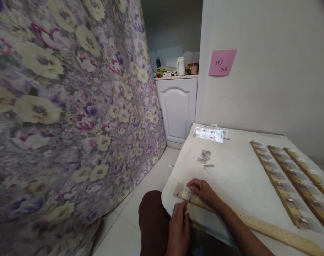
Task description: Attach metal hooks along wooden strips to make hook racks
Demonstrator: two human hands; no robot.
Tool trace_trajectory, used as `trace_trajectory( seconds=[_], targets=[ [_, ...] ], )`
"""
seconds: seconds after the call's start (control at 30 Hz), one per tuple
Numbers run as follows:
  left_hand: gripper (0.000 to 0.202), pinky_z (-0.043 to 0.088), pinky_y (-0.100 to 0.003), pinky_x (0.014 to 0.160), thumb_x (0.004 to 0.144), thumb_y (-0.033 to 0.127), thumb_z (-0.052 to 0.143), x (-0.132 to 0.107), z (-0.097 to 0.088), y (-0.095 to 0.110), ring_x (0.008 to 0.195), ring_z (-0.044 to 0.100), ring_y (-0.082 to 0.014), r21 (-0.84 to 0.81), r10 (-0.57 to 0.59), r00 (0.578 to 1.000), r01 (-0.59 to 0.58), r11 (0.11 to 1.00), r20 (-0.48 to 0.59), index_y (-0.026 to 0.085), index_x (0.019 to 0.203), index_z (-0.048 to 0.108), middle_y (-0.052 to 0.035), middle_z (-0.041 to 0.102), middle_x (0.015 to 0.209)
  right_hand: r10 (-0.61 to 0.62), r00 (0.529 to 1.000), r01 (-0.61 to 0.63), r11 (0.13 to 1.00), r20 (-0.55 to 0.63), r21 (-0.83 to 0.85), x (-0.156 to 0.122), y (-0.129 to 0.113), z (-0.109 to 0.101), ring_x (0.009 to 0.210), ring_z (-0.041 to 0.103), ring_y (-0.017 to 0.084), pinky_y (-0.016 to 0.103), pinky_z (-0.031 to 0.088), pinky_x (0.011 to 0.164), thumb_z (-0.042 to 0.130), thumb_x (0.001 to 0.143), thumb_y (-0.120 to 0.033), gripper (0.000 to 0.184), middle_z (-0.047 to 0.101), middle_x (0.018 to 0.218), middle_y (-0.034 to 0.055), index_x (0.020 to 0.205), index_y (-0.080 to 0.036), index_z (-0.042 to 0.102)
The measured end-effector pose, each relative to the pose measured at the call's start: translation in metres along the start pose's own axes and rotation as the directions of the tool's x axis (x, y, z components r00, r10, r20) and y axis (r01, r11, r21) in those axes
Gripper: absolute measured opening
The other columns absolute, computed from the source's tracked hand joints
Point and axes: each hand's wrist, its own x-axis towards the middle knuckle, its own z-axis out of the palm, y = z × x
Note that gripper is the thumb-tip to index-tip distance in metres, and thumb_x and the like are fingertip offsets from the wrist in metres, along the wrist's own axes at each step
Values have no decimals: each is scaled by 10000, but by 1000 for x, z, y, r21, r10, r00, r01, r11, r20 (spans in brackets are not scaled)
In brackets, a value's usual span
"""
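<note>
A long wooden strip point(268, 225) with rows of small holes lies along the table's near edge. Near its left end sit two small clear plates with metal fittings, one of them the end plate point(180, 186). My right hand point(203, 190) is over the strip by the second plate, fingers curled in a pinch; what lies between the fingertips is hidden. From the near side, my left hand point(179, 224) has its bent fingers close together, tips at the strip's front edge. Beyond the hands lies a loose group of clear plates with metal parts point(204, 156).
Wooden strips carrying rows of clear plates point(279, 185) lie on the right of the white table point(231, 170). A clear package point(208, 134) is at the back edge. A floral curtain point(71, 106) hangs left; a white cabinet point(179, 106) stands behind. My knee point(152, 220) is beside the table.
</note>
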Motion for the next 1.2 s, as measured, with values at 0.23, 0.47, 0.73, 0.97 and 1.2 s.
trace_trajectory(
  seconds=[0.23, 0.47, 0.73, 0.97, 1.2],
  targets=[
    [416, 419, -408, 992, 911, 218, 361, -2, 5, -18, 1129, 504, -215, 119, 79, 995, -86, 989, 62, 199, 1319, 438, -119, 542, 1201, 0, 1000, -1, 999, -19, -33, 3, 3, 3, 566, 497, 130, 245, 366, 568, 501, 733, -210, 211, 568, 585, -23, 851, -149, 665],
    [486, 437, -389, 965, 881, 146, 355, -2, 6, -21, 1106, 511, -217, 219, 138, 986, -154, 963, 89, 222, 1358, 411, -117, 544, 1189, 22, 999, -26, 995, -39, -94, 6, 5, 4, 611, 548, 152, 259, 399, 598, 512, 734, -227, 228, 635, 646, 6, 865, -163, 687],
    [526, 448, -393, 950, 868, 110, 341, -2, 6, -22, 1087, 514, -214, 266, 140, 985, -162, 950, 98, 221, 1382, 368, -122, 537, 1161, 13, 999, -19, 995, -50, -102, 5, 11, 5, 634, 563, 153, 257, 412, 610, 512, 737, -211, 227, 653, 671, 4, 874, -177, 690],
    [519, 449, -397, 957, 874, 112, 353, -1, 7, -24, 1102, 511, -210, 291, 159, 983, -180, 940, 96, 218, 1382, 368, -121, 540, 1179, 7, 998, -12, 996, -59, -91, 4, 10, 4, 636, 559, 155, 258, 409, 611, 513, 737, -215, 225, 646, 667, 8, 870, -169, 688],
    [520, 453, -430, 953, 869, 122, 354, 0, 6, -25, 1114, 515, -228, 305, 144, 984, -170, 937, 103, 222, 1379, 377, -130, 541, 1196, 23, 998, -28, 997, -65, -78, 5, 9, 4, 612, 561, 156, 261, 403, 597, 514, 731, -222, 217, 651, 653, 12, 851, -165, 685]
  ],
)
